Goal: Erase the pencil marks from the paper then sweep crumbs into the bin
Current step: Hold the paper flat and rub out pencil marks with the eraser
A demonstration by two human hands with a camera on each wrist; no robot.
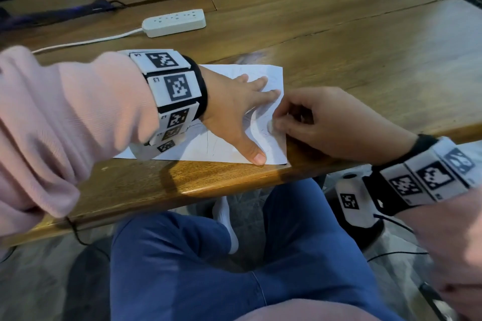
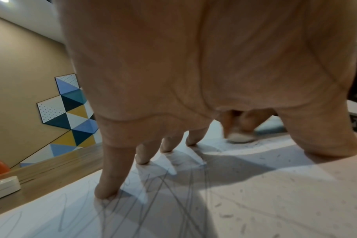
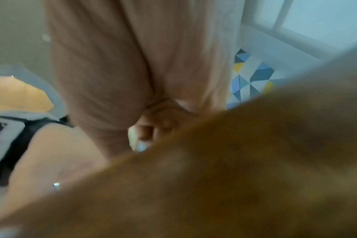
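A white sheet of paper [image 1: 229,148] with grey pencil scribbles [image 2: 153,201] lies near the front edge of the wooden table [image 1: 339,41]. My left hand [image 1: 234,109] presses flat on the sheet with fingers spread and straight. My right hand [image 1: 313,122] comes in from the right and pinches a small white eraser [image 1: 271,126] against the paper's right part; the eraser [image 2: 239,136] shows blurred in the left wrist view. Dark eraser crumbs [image 2: 275,201] are scattered over the paper. The right wrist view is blurred, with a pale bit of eraser [image 3: 133,138] under the fingers.
A white power strip [image 1: 174,22] with its cable lies behind the paper. A cable slot [image 1: 182,2] and dark cords sit further back. The table's front edge [image 1: 208,190] runs just below the sheet, with my blue-trousered legs [image 1: 208,255] beneath. No bin shows.
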